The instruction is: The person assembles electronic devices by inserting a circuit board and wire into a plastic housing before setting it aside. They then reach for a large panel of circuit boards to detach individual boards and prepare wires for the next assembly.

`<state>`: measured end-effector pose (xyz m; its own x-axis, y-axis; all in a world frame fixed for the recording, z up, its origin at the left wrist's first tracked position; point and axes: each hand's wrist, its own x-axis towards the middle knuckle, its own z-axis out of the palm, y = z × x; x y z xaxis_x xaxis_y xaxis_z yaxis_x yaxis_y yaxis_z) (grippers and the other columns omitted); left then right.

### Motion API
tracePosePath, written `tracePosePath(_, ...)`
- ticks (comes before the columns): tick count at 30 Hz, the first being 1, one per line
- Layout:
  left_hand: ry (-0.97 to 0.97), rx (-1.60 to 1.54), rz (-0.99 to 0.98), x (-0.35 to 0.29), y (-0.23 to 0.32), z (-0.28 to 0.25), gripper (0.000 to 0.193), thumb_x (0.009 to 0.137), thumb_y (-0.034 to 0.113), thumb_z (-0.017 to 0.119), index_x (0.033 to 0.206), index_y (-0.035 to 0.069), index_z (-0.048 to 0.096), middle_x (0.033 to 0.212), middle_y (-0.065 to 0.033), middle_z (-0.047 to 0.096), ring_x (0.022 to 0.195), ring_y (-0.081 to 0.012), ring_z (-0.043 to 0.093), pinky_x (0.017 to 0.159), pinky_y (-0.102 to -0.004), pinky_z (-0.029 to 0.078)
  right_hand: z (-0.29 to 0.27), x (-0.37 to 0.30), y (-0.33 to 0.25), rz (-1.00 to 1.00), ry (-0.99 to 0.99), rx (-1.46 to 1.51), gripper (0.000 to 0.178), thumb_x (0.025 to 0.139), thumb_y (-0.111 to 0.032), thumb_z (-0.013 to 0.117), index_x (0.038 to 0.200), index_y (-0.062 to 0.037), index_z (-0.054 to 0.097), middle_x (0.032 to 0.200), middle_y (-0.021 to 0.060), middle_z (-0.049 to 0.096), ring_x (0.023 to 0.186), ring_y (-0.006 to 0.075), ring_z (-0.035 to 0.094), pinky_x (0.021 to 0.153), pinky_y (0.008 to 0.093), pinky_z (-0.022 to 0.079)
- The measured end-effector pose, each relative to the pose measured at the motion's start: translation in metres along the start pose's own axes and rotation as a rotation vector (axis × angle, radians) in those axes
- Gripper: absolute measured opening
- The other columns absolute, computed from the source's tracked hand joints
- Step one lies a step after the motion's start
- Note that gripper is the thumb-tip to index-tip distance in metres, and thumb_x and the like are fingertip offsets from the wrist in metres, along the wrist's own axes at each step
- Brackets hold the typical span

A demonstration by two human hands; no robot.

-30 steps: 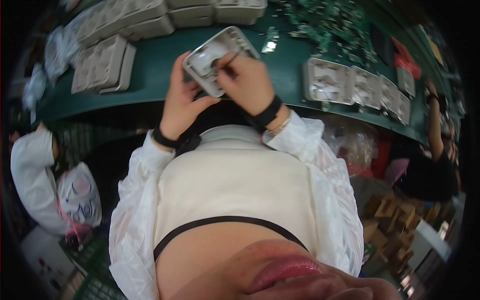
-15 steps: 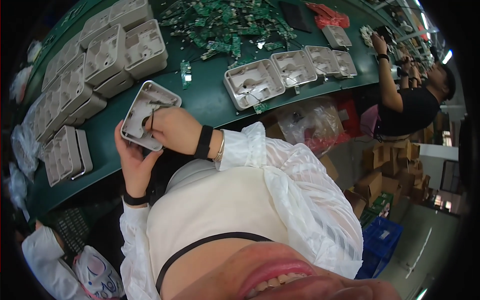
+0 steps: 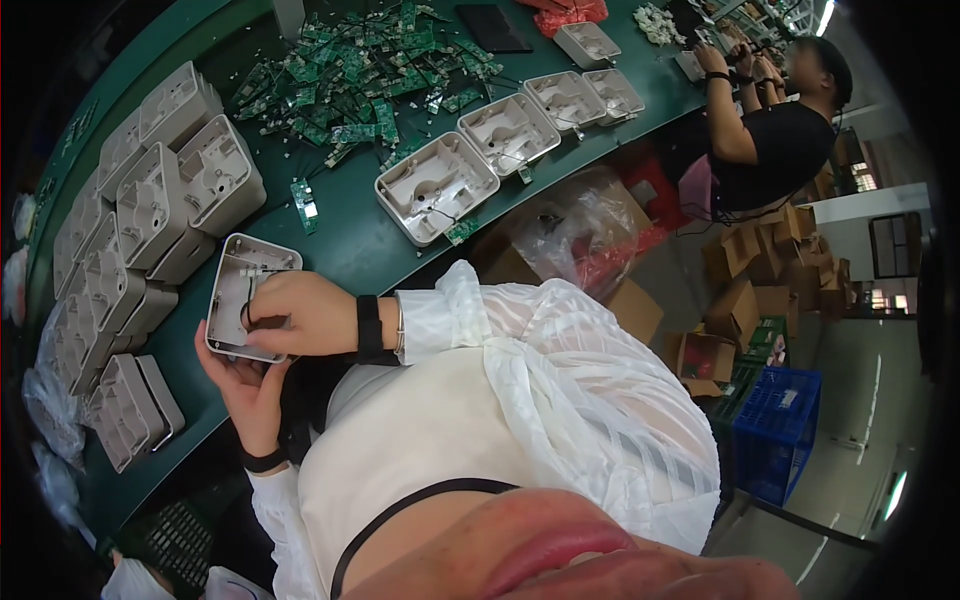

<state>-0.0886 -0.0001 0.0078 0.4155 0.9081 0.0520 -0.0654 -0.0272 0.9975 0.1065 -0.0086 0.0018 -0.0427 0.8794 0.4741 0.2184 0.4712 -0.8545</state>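
A light grey plastic housing, open side up, is tilted at the table's near edge. My left hand grips its near end from below, thumb along the rim. Inside it, the fingers of my right hand are pinched around a thin black wire; the fingertips are partly hidden. A small white connector strip shows above the knuckles. Beyond the housing, a green circuit board with a bright white patch lies alone on the green table.
Stacked grey housings fill the left side. Loose circuit boards are heaped at the back. A row of housings with wires runs along the near edge to the right. A co-worker stands farther right, near cardboard boxes and a blue crate.
The view has shifted, so the table items appear lower and more to the left. Both hands stay on the housing, and my right fingers have moved deeper towards its near end.
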Motion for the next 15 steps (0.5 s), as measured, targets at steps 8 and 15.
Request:
tracePosePath(8,-0.014,-0.058,-0.021,0.0,-0.012,-0.014,0.112,0.076,-0.017,0.071,0.165,0.015,0.01,0.161,-0.0134,0.03,0.143,-0.0274,0.042,0.117,-0.0405,0.039,0.007,0.003,0.005,-0.102,0.115,0.015,0.015,0.088,-0.009,0.074,0.102,-0.0025,0.072,0.088,0.0114,0.068,0.083,0.0283,0.068,0.073,0.0367,0.055)
tracePosePath(15,-0.038,-0.076,-0.094,0.001,-0.002,-0.018,0.114,0.074,-0.017,0.072,0.164,0.015,0.01,0.16,-0.0129,0.032,0.143,-0.0282,0.043,0.117,-0.0414,0.04,-0.011,0.007,-0.018,0.082,-0.072,0.28,0.021,0.093,-0.01,0.073,0.111,-0.0009,0.069,0.091,0.0078,0.069,0.085,0.0195,0.068,0.076,0.0352,0.054)
